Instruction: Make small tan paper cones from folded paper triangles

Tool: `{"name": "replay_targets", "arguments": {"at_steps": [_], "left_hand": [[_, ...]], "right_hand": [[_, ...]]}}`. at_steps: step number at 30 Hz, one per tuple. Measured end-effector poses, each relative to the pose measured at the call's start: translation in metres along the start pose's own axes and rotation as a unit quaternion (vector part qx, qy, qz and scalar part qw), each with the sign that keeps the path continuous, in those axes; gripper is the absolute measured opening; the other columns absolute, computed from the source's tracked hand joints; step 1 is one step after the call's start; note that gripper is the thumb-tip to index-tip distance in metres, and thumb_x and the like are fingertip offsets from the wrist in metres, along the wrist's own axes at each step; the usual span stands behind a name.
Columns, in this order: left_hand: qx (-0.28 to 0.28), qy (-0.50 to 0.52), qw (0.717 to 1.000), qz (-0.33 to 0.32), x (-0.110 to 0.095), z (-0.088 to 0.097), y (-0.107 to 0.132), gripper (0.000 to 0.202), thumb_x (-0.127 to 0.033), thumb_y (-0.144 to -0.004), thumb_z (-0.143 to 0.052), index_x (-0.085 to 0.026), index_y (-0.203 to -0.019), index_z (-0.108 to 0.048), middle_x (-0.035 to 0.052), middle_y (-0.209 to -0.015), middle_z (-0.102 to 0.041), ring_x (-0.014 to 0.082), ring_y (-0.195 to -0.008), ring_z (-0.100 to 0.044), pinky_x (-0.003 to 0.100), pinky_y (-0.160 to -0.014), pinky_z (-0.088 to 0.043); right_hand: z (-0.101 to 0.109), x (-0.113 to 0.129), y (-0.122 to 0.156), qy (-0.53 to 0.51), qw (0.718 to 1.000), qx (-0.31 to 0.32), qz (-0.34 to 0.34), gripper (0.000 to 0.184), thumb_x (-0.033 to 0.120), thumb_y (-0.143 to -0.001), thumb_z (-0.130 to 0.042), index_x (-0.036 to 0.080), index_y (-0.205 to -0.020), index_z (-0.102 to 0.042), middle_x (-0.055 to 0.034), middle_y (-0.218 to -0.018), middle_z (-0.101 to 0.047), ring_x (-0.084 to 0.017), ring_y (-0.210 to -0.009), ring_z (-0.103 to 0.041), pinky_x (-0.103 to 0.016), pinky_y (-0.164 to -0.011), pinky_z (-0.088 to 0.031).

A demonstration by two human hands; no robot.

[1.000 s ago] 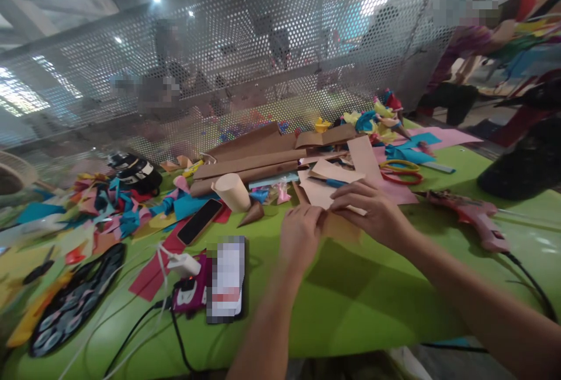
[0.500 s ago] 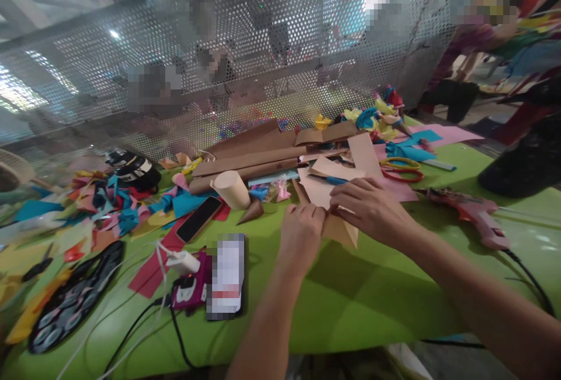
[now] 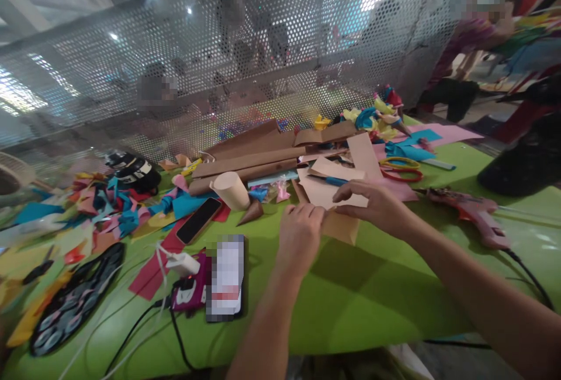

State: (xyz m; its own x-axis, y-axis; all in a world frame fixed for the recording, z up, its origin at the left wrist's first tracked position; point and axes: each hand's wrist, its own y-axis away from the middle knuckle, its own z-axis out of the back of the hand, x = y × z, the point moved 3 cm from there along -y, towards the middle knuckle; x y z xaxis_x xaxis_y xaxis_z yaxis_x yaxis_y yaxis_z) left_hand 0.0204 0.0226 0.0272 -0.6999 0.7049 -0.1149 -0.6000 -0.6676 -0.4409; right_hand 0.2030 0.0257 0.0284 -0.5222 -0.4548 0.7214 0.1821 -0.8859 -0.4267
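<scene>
My left hand point(image 3: 301, 231) is closed, its fingers gripping the left end of a folded piece of tan paper point(image 3: 342, 229) just above the green table. At the right end of that paper is my right hand point(image 3: 374, 206), thumb along its upper edge. A gap shows between this thumb and the curved fingers, which stand apart. Beyond the right hand, a blue pen or similar slim tool point(image 3: 336, 181) lies on loose tan paper sheets point(image 3: 316, 192). The fingertips of my left hand are partly hidden.
A pink glue gun point(image 3: 482, 216) lies right, near scissors point(image 3: 401, 169) with yellow and red handles. Left of my hands are a tan paper cylinder point(image 3: 231, 190), a brown cone point(image 3: 252, 211) and two phones point(image 3: 225, 277). Coloured scraps point(image 3: 129, 216) and cables lie left; perforated panel point(image 3: 280, 64) behind.
The fingers of my right hand have lifted off the paper and spread away from the thumb. My left hand keeps its grip, nearly in the same place.
</scene>
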Motion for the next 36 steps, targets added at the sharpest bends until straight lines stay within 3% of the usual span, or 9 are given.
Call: {"name": "replay_targets", "arguments": {"at_steps": [7,16,22,26,29,33,36], "left_hand": [[0.029,0.029,0.999,0.016,0.000,0.000,-0.001,0.016,-0.014,-0.097,-0.052,-0.018,-0.095,-0.068,0.0051,-0.089,-0.073,0.0223,-0.086,-0.065,0.036,-0.076,-0.041],[0.025,0.083,0.995,0.043,0.002,0.000,-0.001,0.018,-0.019,-0.099,-0.052,-0.018,-0.098,-0.070,0.0062,-0.093,-0.075,0.0235,-0.088,-0.067,0.037,-0.078,-0.043],[0.029,0.188,0.978,0.089,0.003,-0.002,-0.002,0.019,-0.025,-0.099,-0.053,-0.021,-0.102,-0.071,0.0064,-0.095,-0.076,0.0229,-0.087,-0.068,0.034,-0.077,-0.047],[-0.045,0.249,0.954,0.164,0.012,-0.003,0.001,0.020,-0.022,-0.098,-0.052,-0.021,-0.097,-0.072,0.0064,-0.093,-0.075,0.0226,-0.086,-0.068,0.034,-0.078,-0.049],[-0.123,0.295,0.928,0.190,0.019,-0.003,0.003,0.019,-0.022,-0.097,-0.053,-0.019,-0.097,-0.071,0.0076,-0.096,-0.072,0.0215,-0.089,-0.066,0.033,-0.080,-0.051],[-0.215,0.308,0.905,0.198,0.023,-0.003,0.004,0.018,-0.025,-0.095,-0.055,-0.018,-0.088,-0.071,0.0078,-0.092,-0.067,0.0194,-0.088,-0.064,0.032,-0.082,-0.052],[-0.228,0.317,0.896,0.213,0.024,-0.006,0.005,0.020,-0.028,-0.095,-0.056,-0.018,-0.089,-0.071,0.0071,-0.091,-0.066,0.0184,-0.086,-0.063,0.031,-0.081,-0.053]], "right_hand": [[-0.005,0.002,0.000,-0.045,0.997,0.005,-0.067,0.033,0.054,-0.082,-0.067,0.022,-0.072,-0.071,-0.0059,-0.075,-0.070,-0.022,-0.072,-0.064,-0.036,-0.069,-0.051],[-0.007,0.009,0.001,-0.022,1.000,-0.010,-0.019,0.027,0.047,-0.085,-0.066,0.023,-0.074,-0.070,-0.0056,-0.076,-0.070,-0.021,-0.072,-0.064,-0.034,-0.067,-0.051],[-0.009,0.011,0.002,0.007,0.999,-0.023,0.023,0.027,0.046,-0.090,-0.064,0.024,-0.075,-0.070,-0.0059,-0.077,-0.071,-0.023,-0.077,-0.066,-0.036,-0.071,-0.052],[0.002,0.013,0.003,-0.007,0.991,-0.131,0.034,0.018,0.041,-0.090,-0.066,0.026,-0.099,-0.073,-0.0081,-0.103,-0.072,-0.026,-0.100,-0.066,-0.041,-0.088,-0.053],[0.008,0.007,0.005,-0.027,0.979,-0.202,-0.011,0.020,0.039,-0.089,-0.067,0.026,-0.103,-0.072,-0.0069,-0.100,-0.068,-0.022,-0.090,-0.065,-0.038,-0.081,-0.054],[-0.002,-0.001,0.004,-0.107,0.978,-0.165,-0.073,0.036,0.040,-0.083,-0.070,0.027,-0.117,-0.067,-0.0031,-0.091,-0.062,-0.019,-0.080,-0.060,-0.034,-0.073,-0.051],[-0.018,-0.002,0.004,-0.199,0.969,-0.104,-0.099,0.054,0.038,-0.083,-0.070,0.030,-0.134,-0.056,0.0000,-0.086,-0.061,-0.017,-0.074,-0.057,-0.031,-0.068,-0.049]]}}
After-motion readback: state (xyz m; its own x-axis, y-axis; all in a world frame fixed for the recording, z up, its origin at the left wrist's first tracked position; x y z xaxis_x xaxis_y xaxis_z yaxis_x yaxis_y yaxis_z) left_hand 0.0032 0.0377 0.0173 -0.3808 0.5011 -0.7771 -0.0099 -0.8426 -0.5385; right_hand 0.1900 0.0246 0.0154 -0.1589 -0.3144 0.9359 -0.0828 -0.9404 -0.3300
